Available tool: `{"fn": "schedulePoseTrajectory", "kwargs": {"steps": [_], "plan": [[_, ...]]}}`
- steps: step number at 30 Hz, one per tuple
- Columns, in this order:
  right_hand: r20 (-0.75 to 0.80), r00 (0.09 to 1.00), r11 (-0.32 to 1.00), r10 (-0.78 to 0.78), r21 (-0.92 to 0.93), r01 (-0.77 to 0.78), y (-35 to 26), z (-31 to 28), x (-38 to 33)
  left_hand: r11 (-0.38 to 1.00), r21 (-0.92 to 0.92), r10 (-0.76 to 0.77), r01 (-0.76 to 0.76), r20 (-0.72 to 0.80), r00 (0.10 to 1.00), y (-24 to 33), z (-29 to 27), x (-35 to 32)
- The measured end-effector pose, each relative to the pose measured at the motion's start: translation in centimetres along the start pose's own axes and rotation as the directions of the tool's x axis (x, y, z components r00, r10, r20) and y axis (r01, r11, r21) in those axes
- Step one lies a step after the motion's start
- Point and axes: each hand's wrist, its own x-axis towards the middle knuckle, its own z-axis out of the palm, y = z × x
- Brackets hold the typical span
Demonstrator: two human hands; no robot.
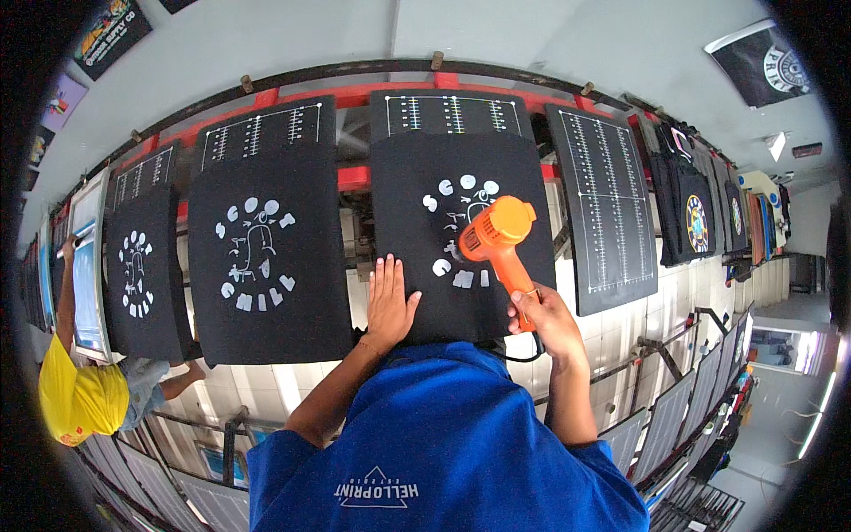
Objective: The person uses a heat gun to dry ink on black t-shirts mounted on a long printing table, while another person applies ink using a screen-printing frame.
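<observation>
An orange heat gun is gripped by its handle in my right hand. It hangs over a black T-shirt with a white printed design, stretched on a flat board, and hides part of the print. My left hand lies flat on the lower left edge of that shirt, fingers stretched out. Just left of it, a second black shirt with the same white print covers another board.
A bare marked board stands to the right, with hanging shirts beyond. A red and black rail runs behind the boards. At far left a person in a yellow shirt handles a framed screen. A third printed shirt lies between.
</observation>
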Motion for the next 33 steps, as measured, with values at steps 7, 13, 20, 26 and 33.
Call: {"fn": "schedulePoseTrajectory", "kwargs": {"steps": [7,13,20,26,33], "plan": [[-0.01,1.0,0.999,-0.014,-0.042,0.014,-0.4,0.5,0.8,0.998,-0.059,-0.024,0.02,-0.071,0.997,-0.5,0.0,0.2],[-0.043,0.997,0.993,-0.059,-0.105,0.054,-0.9,0.6,2.6,0.998,-0.067,-0.023,0.019,-0.06,0.998,-0.2,0.0,0.2],[-0.037,0.996,0.996,-0.076,-0.041,0.074,-2.1,-0.1,4.5,0.997,-0.065,-0.034,0.032,-0.036,0.999,-0.3,-0.4,0.3],[-0.07,0.991,0.99,-0.112,-0.092,0.106,-2.5,-0.1,6.0,0.997,-0.081,-0.023,0.02,-0.038,0.999,-0.2,-0.5,0.4],[0.067,0.994,0.996,-0.081,-0.031,0.083,-3.2,-0.1,6.6,0.998,-0.065,-0.03,0.028,-0.044,0.999,-0.3,-0.4,0.4]]}}
